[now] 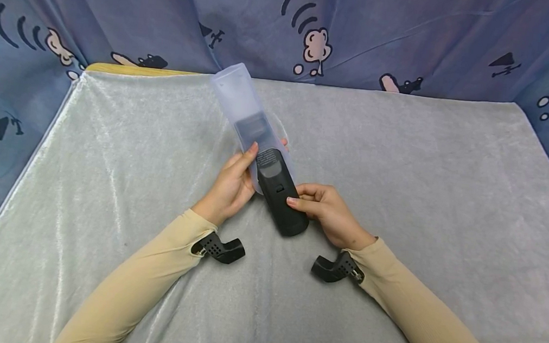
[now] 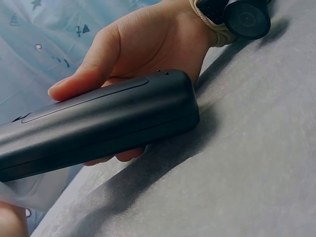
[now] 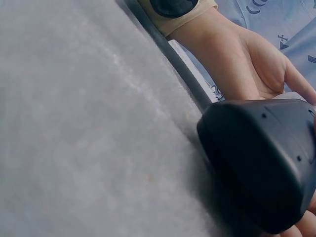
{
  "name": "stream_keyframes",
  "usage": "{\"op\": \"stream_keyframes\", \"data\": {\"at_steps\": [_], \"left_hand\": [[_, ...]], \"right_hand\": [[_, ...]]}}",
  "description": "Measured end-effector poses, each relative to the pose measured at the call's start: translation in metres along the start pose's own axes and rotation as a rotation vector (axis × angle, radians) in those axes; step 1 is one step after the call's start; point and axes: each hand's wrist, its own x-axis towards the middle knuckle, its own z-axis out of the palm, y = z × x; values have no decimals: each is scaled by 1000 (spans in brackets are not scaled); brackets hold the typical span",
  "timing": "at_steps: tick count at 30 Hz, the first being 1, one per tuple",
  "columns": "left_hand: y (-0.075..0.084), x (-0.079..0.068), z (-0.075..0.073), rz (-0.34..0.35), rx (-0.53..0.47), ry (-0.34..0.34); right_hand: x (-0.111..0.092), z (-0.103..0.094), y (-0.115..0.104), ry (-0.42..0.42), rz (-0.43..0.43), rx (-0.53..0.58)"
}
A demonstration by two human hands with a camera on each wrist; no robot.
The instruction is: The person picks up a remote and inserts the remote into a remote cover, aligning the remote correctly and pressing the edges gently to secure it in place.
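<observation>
A black remote control (image 1: pixel 278 207), its back facing up, lies slanted with its upper part inside a translucent sleeve (image 1: pixel 236 93). Through the sleeve wall the inserted part shows as a dark shape. My left hand (image 1: pixel 231 187) grips the sleeve near its mouth, thumb on top and other fingers mostly hidden behind. On the remote's lower side, my right hand (image 1: pixel 327 211) pinches it, thumb over the back and fingers beneath. The left wrist view shows the right hand (image 2: pixel 143 47) behind the remote (image 2: pixel 108 123). In the right wrist view, the remote's end (image 3: pixel 256 163) covers part of the left hand (image 3: pixel 232 59).
A grey velvety cloth (image 1: pixel 426 168) covers the table. Behind it hangs a blue patterned curtain (image 1: pixel 365 32). A yellow edge (image 1: pixel 136 70) shows at the back left. Black wrist cameras (image 1: pixel 228 250) jut inward from both sleeve cuffs.
</observation>
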Motion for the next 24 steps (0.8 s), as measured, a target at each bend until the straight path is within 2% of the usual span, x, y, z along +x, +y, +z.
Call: {"op": "stream_keyframes", "data": {"at_steps": [24], "left_hand": [[0, -1, 1, -19, 18, -27]], "right_hand": [[-1, 0, -1, -6, 1, 38]]}}
